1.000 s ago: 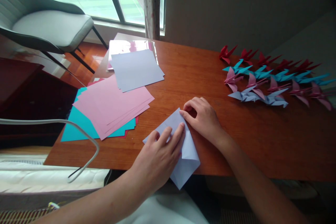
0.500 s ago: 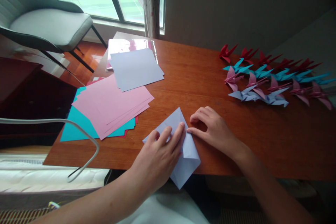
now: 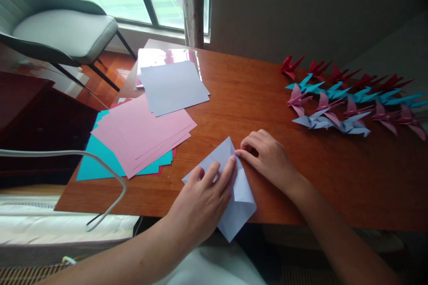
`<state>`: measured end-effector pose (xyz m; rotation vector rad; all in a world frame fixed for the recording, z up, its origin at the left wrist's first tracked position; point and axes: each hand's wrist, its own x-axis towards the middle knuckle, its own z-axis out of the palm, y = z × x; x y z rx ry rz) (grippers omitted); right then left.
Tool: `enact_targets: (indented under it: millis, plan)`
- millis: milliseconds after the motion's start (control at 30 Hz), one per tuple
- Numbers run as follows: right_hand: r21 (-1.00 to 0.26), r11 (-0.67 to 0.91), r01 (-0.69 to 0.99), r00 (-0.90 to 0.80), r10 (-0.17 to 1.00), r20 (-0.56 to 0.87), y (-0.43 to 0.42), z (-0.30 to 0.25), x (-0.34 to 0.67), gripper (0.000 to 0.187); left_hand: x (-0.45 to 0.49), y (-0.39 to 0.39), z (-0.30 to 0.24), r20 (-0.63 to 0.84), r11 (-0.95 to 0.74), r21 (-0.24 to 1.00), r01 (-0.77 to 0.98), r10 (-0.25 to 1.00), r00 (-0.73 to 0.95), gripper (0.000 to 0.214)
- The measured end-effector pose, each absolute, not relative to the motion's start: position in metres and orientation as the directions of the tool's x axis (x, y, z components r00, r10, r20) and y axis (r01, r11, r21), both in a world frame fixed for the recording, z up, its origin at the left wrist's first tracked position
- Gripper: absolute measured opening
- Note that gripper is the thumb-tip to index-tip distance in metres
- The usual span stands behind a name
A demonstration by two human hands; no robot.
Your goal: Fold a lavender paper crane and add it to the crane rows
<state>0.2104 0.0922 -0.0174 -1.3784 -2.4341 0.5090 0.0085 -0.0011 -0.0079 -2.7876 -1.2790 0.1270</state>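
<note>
A partly folded lavender sheet of paper (image 3: 241, 187) lies at the table's near edge, its lower corner reaching past that edge. My left hand (image 3: 209, 191) rests over its middle, fingers laid out and slightly spread, the index tip near the right-hand fold. At that fold's upper right edge, my right hand (image 3: 265, 156) has its thumb tip on the paper. The index finger is bent in close to the thumb, and the other fingers are curled. Part of the paper is hidden under my left hand.
Pink sheets (image 3: 143, 136) overlap turquoise sheets (image 3: 96, 160) on the left, with lavender sheets (image 3: 174, 89) above. Folded paper cranes (image 3: 301, 98) stand in red, turquoise, pink and lavender rows at the far right. A white cable (image 3: 110, 173) loops over the table's left corner.
My right hand has moved slightly up and left along the paper's edge, its index finger closing toward the thumb. My left hand and the paper have hardly shifted.
</note>
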Motion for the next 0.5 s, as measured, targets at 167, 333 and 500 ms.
enact_targets:
  millis: [167,333,500]
  plan:
    - [-0.392,0.514,0.762,-0.511,0.851,0.123,0.112,-0.020,0.199,0.020,0.008,-0.001,-0.008,-0.052,-0.656,-0.100,0.748,0.754,0.654,0.050]
    - [-0.351,0.524,0.776,-0.517,0.847,0.120,0.130,-0.019,0.190,0.019,0.009,0.000,-0.006,-0.063,-0.658,-0.089,0.748,0.753,0.655,0.048]
    - [-0.336,0.521,0.784,-0.516,0.849,0.114,0.134,-0.019,0.188,0.019,0.009,-0.001,-0.007,-0.062,-0.651,-0.092,0.753,0.759,0.648,0.049]
